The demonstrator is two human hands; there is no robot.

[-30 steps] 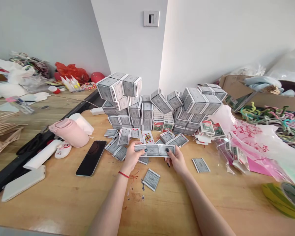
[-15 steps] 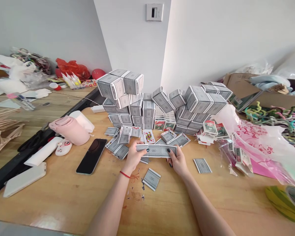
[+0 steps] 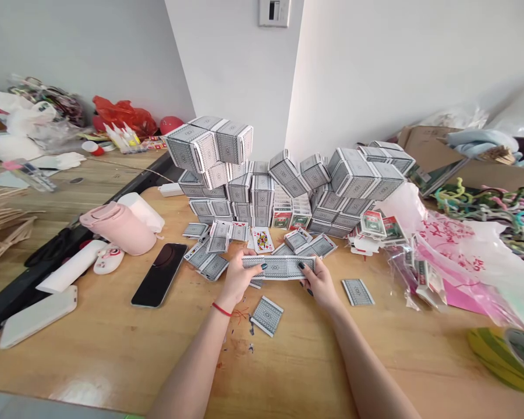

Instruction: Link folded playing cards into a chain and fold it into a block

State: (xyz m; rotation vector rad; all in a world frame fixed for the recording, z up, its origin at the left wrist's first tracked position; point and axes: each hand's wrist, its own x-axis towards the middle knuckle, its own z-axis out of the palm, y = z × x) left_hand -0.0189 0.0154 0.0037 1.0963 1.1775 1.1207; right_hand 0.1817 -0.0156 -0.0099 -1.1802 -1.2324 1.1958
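Your left hand point(image 3: 237, 278) gripped one end of a strip of patterned cards point(image 3: 277, 268), your right hand point(image 3: 322, 282) the other, thumbs on top; the strip spanned between them, above the table point(image 3: 301, 355). Change noted: a pale seam visible one second earlier no longer showed, suggesting its cards sat closer in line. Also listed: one card square point(image 3: 267, 316), nearer you than both hands; phone point(image 3: 159, 275), leftward; stacked card blocks point(image 3: 190, 146), beyond.

Left hand point(image 3: 236, 282) partly hidden behind card strip point(image 3: 282, 268); 2 forearms point(image 3: 198, 355) cut by bottom edge.
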